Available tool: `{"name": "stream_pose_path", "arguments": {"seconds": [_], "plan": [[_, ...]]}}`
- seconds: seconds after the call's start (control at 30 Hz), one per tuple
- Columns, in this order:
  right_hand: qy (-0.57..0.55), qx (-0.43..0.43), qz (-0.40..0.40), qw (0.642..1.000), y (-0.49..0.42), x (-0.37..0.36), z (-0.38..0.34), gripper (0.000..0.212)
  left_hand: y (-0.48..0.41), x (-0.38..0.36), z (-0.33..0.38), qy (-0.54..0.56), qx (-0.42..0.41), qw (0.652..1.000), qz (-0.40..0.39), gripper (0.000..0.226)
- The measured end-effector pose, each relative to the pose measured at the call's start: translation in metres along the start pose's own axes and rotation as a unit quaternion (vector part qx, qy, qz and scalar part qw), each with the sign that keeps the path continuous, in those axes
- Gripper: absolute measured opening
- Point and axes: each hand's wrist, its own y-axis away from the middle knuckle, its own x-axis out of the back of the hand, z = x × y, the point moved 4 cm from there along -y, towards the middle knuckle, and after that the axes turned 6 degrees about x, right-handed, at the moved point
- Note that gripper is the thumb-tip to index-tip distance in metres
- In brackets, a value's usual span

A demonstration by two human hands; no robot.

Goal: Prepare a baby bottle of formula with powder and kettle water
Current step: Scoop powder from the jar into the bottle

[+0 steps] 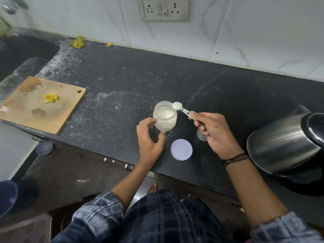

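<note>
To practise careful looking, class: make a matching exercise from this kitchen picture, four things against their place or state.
Things:
1 scoop
2 lid
3 kettle
4 chopping board

Places or states:
A at the far right
B heaped with powder, over the jar
C carries a yellow scrap
D flat on the counter, near its front edge

Pairs: 1-B, 2-D, 3-A, 4-C

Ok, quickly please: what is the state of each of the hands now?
Left hand: curled round the powder jar, holding it.
Right hand: pinching the handle of the scoop, heaped with powder.
</note>
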Motion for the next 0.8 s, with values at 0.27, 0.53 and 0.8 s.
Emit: {"name": "stream_pose_path", "arguments": {"seconds": [0.27, 0.53, 0.8], "plan": [[-0.014, 0.031, 0.032, 0.999, 0.010, 0.049, -0.012, 0.019, 0.020, -0.044, 0.031, -0.007, -0.039, 0.985, -0.166, 0.041], [0.036, 0.046, 0.087, 0.994, 0.026, 0.100, 0.004, 0.018, 0.013, -0.083, 0.049, -0.037, 0.023, 0.967, -0.251, 0.068], [0.087, 0.078, 0.130, 0.985, 0.032, 0.115, 0.015, 0.015, 0.001, -0.113, 0.051, -0.034, 0.102, 0.943, -0.316, 0.087]]}}
